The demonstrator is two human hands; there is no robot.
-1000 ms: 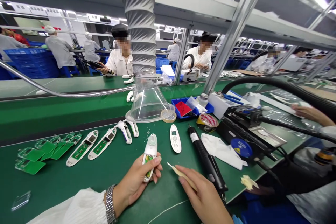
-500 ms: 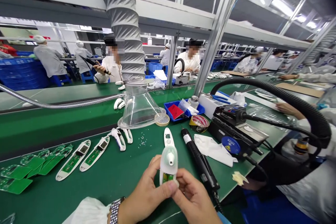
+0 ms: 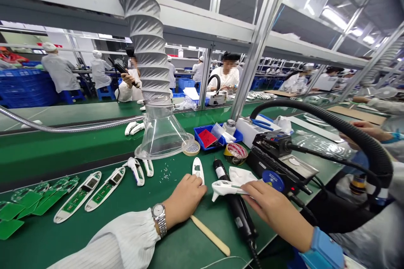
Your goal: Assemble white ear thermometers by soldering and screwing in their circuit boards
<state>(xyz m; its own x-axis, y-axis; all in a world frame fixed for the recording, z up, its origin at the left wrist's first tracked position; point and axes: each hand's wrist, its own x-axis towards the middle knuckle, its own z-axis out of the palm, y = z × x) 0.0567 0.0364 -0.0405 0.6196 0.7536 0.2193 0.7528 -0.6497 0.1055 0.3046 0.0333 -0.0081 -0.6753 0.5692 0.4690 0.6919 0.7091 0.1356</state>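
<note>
My right hand [image 3: 268, 206] grips a white thermometer body [image 3: 224, 187], held level above the black electric screwdriver [image 3: 235, 206]. My left hand [image 3: 186, 197] rests on the green mat with its fingers curled onto the lower end of a white cover shell [image 3: 197, 167]. A wooden stick [image 3: 210, 235] lies on the mat just below my left hand. A metal watch [image 3: 159, 218] sits on my left wrist.
Two open thermometer halves with circuit boards [image 3: 91, 191] and green boards [image 3: 25, 206] lie at left. A clear fume hood [image 3: 162, 134], tape rolls [image 3: 235, 153], a blue parts tray [image 3: 217, 136] and a soldering station [image 3: 280, 164] stand behind. A co-worker's hand [image 3: 368, 130] is at right; other workers sit opposite.
The thermometer body passed from both hands into my right hand alone and moved right over the screwdriver. My left hand went down onto the cover shell. The stick now lies on the mat.
</note>
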